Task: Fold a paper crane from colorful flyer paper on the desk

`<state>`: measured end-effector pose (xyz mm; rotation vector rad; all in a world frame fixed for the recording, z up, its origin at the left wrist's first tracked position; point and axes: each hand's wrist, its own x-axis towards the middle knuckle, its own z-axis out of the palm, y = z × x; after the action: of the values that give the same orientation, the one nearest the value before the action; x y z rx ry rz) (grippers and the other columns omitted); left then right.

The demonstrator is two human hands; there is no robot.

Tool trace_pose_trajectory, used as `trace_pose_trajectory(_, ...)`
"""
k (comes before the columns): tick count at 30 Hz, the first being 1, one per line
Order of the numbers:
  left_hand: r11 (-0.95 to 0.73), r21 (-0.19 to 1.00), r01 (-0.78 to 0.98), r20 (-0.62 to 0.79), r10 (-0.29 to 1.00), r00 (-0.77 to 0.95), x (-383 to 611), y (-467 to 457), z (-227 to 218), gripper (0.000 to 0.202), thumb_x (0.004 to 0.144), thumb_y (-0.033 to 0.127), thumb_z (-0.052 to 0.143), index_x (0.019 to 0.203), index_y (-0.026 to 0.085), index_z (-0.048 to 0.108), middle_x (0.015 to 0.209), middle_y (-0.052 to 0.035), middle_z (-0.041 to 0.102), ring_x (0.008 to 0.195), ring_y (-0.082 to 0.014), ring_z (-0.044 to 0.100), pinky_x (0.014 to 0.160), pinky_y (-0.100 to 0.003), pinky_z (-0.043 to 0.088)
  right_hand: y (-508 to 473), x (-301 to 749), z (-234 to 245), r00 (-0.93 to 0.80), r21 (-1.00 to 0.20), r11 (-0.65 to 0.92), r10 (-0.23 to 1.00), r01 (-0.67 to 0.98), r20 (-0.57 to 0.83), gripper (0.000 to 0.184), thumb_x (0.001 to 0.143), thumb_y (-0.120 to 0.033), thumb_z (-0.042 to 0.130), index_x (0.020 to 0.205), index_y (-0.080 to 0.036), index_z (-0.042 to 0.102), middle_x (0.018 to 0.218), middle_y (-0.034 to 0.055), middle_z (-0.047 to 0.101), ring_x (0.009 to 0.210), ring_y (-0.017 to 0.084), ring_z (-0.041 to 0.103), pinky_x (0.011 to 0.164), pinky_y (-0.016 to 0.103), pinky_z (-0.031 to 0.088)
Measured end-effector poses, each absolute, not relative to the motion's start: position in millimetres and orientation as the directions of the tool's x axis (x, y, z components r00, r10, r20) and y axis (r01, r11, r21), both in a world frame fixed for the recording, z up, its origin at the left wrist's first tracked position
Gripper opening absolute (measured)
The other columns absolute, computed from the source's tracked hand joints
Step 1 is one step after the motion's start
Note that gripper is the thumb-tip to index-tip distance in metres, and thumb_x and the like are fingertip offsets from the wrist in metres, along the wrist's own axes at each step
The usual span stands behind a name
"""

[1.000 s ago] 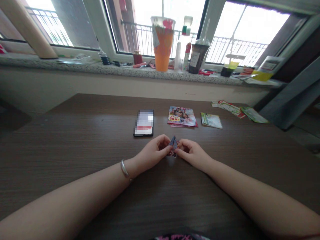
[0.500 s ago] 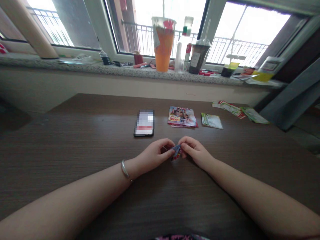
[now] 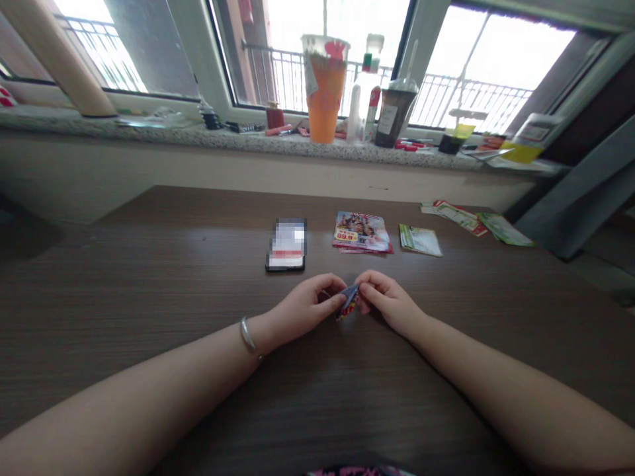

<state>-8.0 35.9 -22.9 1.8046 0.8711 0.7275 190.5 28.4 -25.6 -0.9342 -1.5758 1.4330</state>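
Between my two hands is a small folded piece of printed paper [image 3: 348, 301], bluish on top with red and yellow print below. My left hand [image 3: 317, 297] pinches its left side between thumb and fingers. On the other side, my right hand [image 3: 384, 296] grips the upper right corner, fingers curled. Part of the paper is hidden behind the fingers. Beyond my hands lie a phone [image 3: 287, 244] with a blurred screen, a stack of colourful flyers [image 3: 362, 231] marked 89.9, and a small pile of green-and-white papers [image 3: 420, 240].
More printed paper strips [image 3: 461, 217] lie at the far right of the brown table [image 3: 149, 277]. Along the granite windowsill [image 3: 278, 140] stand a tall cup of orange drink [image 3: 326, 92], a dark drink cup [image 3: 394, 112], bottles and small items. A grey curtain [image 3: 580, 198] hangs at right.
The folded paper has tilted slightly between my fingers, so more of its red and yellow print shows at the lower edge. Both hands stay nearly in place.
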Motion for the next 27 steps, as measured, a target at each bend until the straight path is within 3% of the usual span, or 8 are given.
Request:
trace_pose_trajectory(4,-0.283,0.926,0.251,0.097,0.818,0.567,-8.0,35.9,-22.4,0.019,0.088,0.033,0.056,0.095,0.016,0.061,0.089,-0.0043,0.065,0.08,-0.0161,0.06,0.073,-0.029,0.049,29.1,190.2,-26.8,-0.399,-0.997,0.072,0.915,0.02,0.058,0.037,0.08,-0.055,0.062,0.082,-0.02,0.052,0.063,-0.0043,0.054,0.051,0.009,0.048,0.052,0.023,0.039)
trace_pose_trajectory(13,-0.388,0.866,0.316,0.189,0.838,0.512,-7.3,35.2,-18.8,0.013,0.085,0.025,0.059,0.094,0.018,0.064,0.093,-0.0045,0.063,0.087,-0.0173,0.058,0.076,-0.029,0.047,30.2,189.9,-27.0,-0.412,-0.987,0.065,0.911,0.145,-0.001,0.015,0.071,-0.026,0.064,0.073,-0.02,0.05,0.059,-0.0061,0.05,0.052,0.008,0.04,0.05,0.021,0.03)
trace_pose_trajectory(19,-0.397,0.873,0.284,0.263,0.873,0.41,-6.5,33.2,-23.6,0.02,0.083,0.025,0.062,0.101,0.019,0.055,0.098,-0.0034,0.059,0.083,-0.0153,0.058,0.074,-0.028,0.048,29.0,188.4,-22.6,-0.42,-0.996,0.045,0.907,0.077,0.008,0.018,0.074,-0.032,0.066,0.073,-0.019,0.053,0.066,-0.0029,0.056,0.06,0.01,0.046,0.057,0.023,0.034)
trace_pose_trajectory(23,-0.481,0.767,0.424,0.363,0.871,0.332,-8.5,35.6,-21.8,0.014,0.08,0.026,0.066,0.085,0.018,0.055,0.092,-0.0026,0.055,0.085,-0.0165,0.054,0.075,-0.029,0.045,29.0,188.6,-23.7,-0.413,-0.995,0.088,0.909,0.051,0.059,0.021,0.074,-0.036,0.07,0.075,-0.018,0.058,0.076,-0.0002,0.059,0.067,0.012,0.05,0.062,0.025,0.04)
trace_pose_trajectory(27,-0.451,0.758,0.471,0.248,0.867,0.433,-7.3,36.5,-18.2,0.014,0.088,0.028,0.056,0.078,0.018,0.056,0.076,-0.0008,0.058,0.073,-0.0158,0.054,0.068,-0.028,0.042,29.5,188.4,-25.8,-0.416,-0.997,0.067,0.908,0.042,0.043,0.024,0.075,-0.04,0.071,0.079,-0.019,0.059,0.078,0.0007,0.058,0.068,0.012,0.051,0.061,0.025,0.041)
